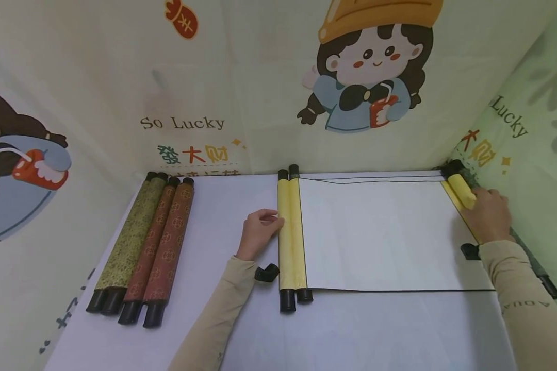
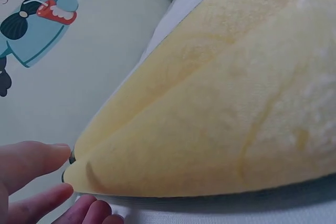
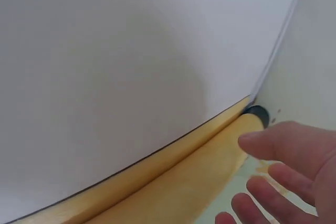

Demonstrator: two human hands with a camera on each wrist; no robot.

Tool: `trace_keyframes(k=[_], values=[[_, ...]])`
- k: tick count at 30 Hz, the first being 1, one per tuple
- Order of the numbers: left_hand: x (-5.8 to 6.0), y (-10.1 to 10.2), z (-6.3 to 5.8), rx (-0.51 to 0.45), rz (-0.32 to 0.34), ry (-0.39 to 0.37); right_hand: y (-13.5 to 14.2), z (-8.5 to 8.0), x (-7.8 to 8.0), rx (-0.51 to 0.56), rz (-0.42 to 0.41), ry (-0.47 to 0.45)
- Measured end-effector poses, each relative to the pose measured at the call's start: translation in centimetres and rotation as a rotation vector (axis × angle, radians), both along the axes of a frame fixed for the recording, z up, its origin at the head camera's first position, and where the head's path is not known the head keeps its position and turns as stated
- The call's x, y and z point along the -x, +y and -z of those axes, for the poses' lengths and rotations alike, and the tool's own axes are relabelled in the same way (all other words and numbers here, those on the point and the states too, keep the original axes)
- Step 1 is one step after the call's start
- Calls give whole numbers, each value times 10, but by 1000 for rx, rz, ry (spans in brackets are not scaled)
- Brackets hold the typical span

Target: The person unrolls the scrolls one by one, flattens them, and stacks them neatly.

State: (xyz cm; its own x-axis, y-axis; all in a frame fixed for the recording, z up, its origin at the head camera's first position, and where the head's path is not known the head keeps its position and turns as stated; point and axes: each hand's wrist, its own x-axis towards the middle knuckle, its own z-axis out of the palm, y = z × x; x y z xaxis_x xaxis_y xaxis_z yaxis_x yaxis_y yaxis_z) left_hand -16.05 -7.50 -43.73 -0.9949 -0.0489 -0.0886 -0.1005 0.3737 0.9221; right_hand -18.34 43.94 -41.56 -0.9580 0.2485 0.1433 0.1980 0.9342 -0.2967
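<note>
I'm seeing a tan left sleeve [image 1: 215, 324] and a matching right sleeve [image 1: 529, 278], that one showing off block lettering [image 1: 525, 305], plus stubby black wrist gizmos [image 1: 266, 273] poking out beside both.

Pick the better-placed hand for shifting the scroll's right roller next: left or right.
Right, I'd say: the right hand is at the right roller; the left hand is across the sheet, by the left rollers.
</note>
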Motion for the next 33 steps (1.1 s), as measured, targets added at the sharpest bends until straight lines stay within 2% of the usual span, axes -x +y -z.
trace_keyframes(k=[4, 9, 17, 25, 33], values=[[-1, -4, -2, -22, -2, -10, -10, -9, -1, 41, -53, -5], [-3, -10, -5, 0, -24, -14, -24, -20, 1, 62, -119, -50], [-8, -18, -9, 12, -55, -37, -50, -30, 14, 140, -261, -104], [-12, -29, -12, 9, -60, -25, -88, -39, 19, 226, -298, -121], [-14, -43, -17, 15, -85, -20, -124, -39, 12, 349, -315, -130]])
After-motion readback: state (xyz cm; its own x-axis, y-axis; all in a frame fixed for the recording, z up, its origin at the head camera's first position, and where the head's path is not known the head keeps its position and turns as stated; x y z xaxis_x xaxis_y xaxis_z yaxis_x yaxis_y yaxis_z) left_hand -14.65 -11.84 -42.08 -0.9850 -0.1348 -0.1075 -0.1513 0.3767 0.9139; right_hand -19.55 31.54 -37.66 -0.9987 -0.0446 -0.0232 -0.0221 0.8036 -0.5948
